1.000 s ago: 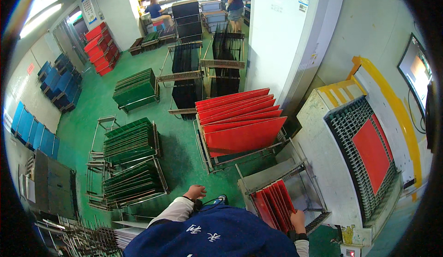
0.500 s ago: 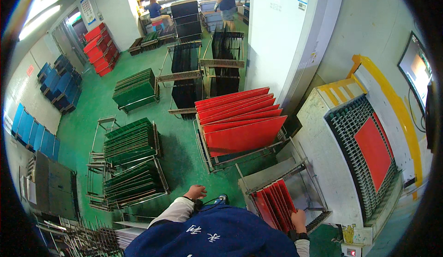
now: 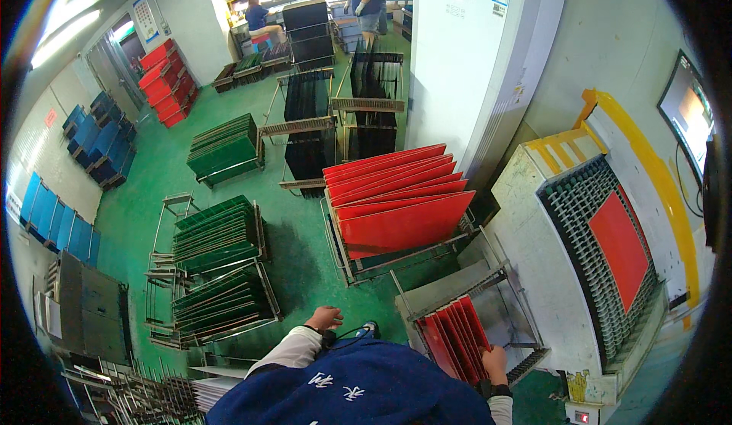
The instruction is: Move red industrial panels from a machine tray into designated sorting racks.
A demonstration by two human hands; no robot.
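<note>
My right hand point(image 3: 495, 361) is closed at the right edge of a row of thin red panels point(image 3: 456, 341), its fingers curled round the end one. These panels stand on edge in a metal rack point(image 3: 499, 276) low at my right. My left hand point(image 3: 325, 318) hangs in front of my body, fingers loosely curled in, with nothing visible in it. Right of the rack, a flat red panel point(image 3: 619, 251) lies on the rollers of a conveyor point(image 3: 583, 226).
Ahead stands a rack of larger red panels point(image 3: 404, 223). Racks of green panels point(image 3: 217, 234) stand to the left, dark panels point(image 3: 305, 97) farther off. A white cabinet point(image 3: 457, 66) rises beside them. Metal racks point(image 3: 137, 394) lie low left. A co-worker point(image 3: 364, 1) stands far back.
On the conveyor, the flat red panel has shifted slightly, covering more of the red strip behind it. The standing co-worker has moved left and turned. My hands have stayed almost still.
</note>
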